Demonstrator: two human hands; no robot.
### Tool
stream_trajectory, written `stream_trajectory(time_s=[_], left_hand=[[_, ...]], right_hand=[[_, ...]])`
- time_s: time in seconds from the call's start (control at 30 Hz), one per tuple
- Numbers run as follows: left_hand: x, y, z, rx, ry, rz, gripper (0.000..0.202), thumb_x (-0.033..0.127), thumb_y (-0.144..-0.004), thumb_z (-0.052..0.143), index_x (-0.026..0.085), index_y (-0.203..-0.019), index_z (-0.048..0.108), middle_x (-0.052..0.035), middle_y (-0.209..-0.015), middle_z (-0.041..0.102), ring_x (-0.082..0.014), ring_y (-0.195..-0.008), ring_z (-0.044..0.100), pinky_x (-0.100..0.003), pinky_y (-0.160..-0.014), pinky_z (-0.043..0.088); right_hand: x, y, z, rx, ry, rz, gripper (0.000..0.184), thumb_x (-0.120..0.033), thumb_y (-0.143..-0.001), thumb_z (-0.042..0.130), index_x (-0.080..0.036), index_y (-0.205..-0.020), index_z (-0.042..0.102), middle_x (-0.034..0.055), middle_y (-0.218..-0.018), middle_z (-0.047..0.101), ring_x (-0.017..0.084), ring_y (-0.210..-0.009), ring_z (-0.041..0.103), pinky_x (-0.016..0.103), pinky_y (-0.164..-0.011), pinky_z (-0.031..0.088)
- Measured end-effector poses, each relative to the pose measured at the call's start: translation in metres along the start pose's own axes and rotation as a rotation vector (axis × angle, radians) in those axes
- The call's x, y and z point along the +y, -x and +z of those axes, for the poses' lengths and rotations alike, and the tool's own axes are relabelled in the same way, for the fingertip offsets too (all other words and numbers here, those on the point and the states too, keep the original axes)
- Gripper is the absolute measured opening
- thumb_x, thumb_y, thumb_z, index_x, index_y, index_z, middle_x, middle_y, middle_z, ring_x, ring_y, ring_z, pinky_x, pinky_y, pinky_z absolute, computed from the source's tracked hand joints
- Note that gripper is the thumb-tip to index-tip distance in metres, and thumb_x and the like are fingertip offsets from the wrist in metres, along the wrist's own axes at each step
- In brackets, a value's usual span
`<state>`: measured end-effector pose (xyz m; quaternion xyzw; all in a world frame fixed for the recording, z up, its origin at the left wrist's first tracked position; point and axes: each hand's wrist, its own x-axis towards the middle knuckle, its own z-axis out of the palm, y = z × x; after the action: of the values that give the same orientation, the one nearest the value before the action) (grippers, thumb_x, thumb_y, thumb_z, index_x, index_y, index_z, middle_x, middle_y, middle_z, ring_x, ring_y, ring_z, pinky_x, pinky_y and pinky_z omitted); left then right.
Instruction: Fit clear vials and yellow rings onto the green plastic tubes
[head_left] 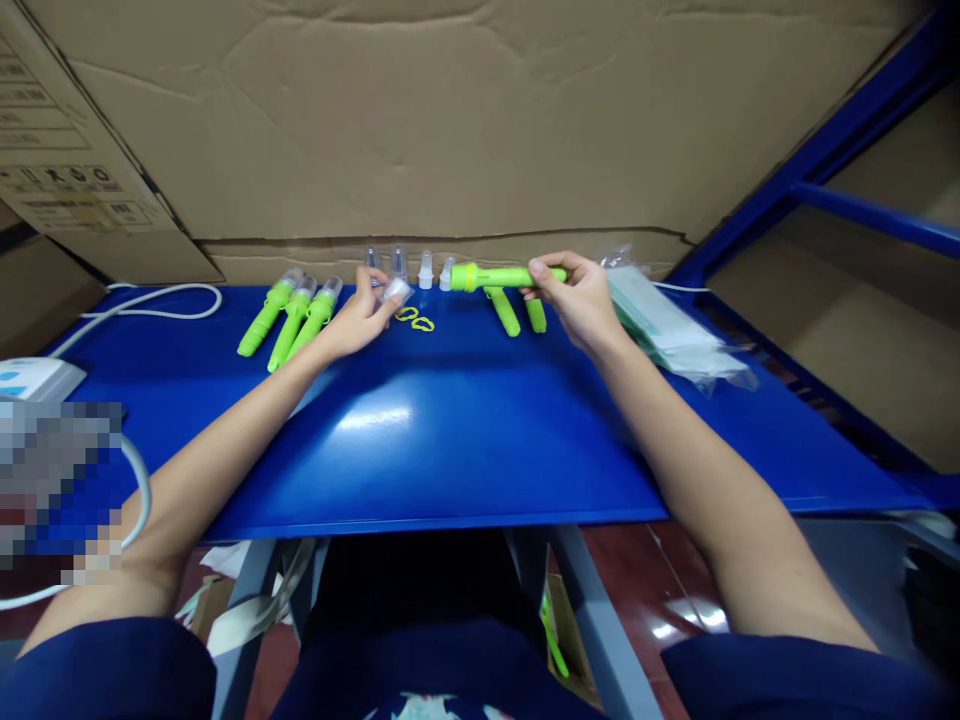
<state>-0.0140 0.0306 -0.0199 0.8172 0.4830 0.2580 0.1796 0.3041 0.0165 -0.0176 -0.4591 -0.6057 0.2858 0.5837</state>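
Note:
My right hand [579, 300] grips a lime-green plastic tube [504, 276] by one end, holding it level above the blue table [465, 430]. My left hand [363, 318] pinches a small clear cap [397, 291] just left of the tube's free end. Two more green tubes [507, 312] lie under the held one. Two yellow rings [415, 319] lie on the table between my hands. Clear and white caps [409, 266] stand in a row at the back. Three assembled green tubes with clear caps [294, 314] lie to the left.
A stack of clear plastic bags [664, 325] lies at the right. A white cable [154, 300] and a white device [34, 378] sit at the left. Cardboard [465, 120] walls the back; a blue frame [825, 150] rises at the right.

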Motion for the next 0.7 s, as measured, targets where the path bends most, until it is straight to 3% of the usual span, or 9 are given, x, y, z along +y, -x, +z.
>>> stream_trajectory(time_s=[0.17, 0.23, 0.37, 0.53, 0.7], left_hand=[[0.008, -0.053, 0.015, 0.093, -0.172, 0.092, 0.036, 0.041, -0.091, 0.063, 0.014, -0.114, 0.061, -0.0178, -0.124, 0.064, -0.0296, -0.12, 0.061, -0.043, -0.106, 0.045], [0.013, -0.071, 0.022, 0.084, -0.186, 0.082, 0.034, 0.033, -0.086, 0.069, 0.012, -0.112, 0.064, -0.0185, -0.123, 0.064, -0.031, -0.121, 0.061, -0.044, -0.108, 0.044], [0.015, -0.096, 0.033, 0.078, -0.182, 0.017, 0.05, 0.027, -0.079, 0.077, 0.009, -0.122, 0.059, -0.0173, -0.113, 0.069, -0.0339, -0.118, 0.061, -0.046, -0.104, 0.047], [0.013, -0.107, 0.028, 0.136, -0.182, 0.084, 0.047, 0.032, -0.085, 0.072, 0.014, -0.126, 0.057, -0.0162, -0.12, 0.067, -0.0324, -0.121, 0.059, -0.046, -0.103, 0.047], [0.027, -0.09, 0.006, 0.232, -0.243, 0.125, 0.054, 0.035, -0.094, 0.06, 0.02, -0.143, 0.042, -0.0157, -0.139, 0.058, -0.0297, -0.128, 0.056, -0.044, -0.107, 0.044]], right_hand=[[0.009, -0.005, -0.007, 0.046, 0.024, -0.012, 0.058, -0.076, -0.069, 0.075, -0.023, -0.089, 0.062, 0.0027, -0.077, 0.065, 0.019, -0.071, 0.068, 0.036, -0.07, 0.06], [0.01, -0.004, -0.008, 0.051, 0.025, -0.01, 0.056, -0.074, -0.069, 0.076, -0.023, -0.09, 0.062, 0.0032, -0.078, 0.066, 0.019, -0.07, 0.068, 0.036, -0.07, 0.06], [0.01, -0.003, -0.008, 0.052, 0.051, -0.022, 0.055, -0.073, -0.072, 0.074, -0.023, -0.091, 0.063, 0.0033, -0.079, 0.067, 0.019, -0.071, 0.068, 0.037, -0.072, 0.06], [0.007, -0.001, -0.005, 0.047, 0.089, -0.05, 0.052, -0.072, -0.078, 0.07, -0.023, -0.091, 0.063, 0.0036, -0.08, 0.066, 0.018, -0.071, 0.067, 0.035, -0.071, 0.059], [0.005, 0.001, -0.002, 0.061, 0.091, -0.046, 0.054, -0.074, -0.076, 0.071, -0.023, -0.089, 0.062, 0.0031, -0.078, 0.065, 0.017, -0.069, 0.066, 0.033, -0.07, 0.059]])
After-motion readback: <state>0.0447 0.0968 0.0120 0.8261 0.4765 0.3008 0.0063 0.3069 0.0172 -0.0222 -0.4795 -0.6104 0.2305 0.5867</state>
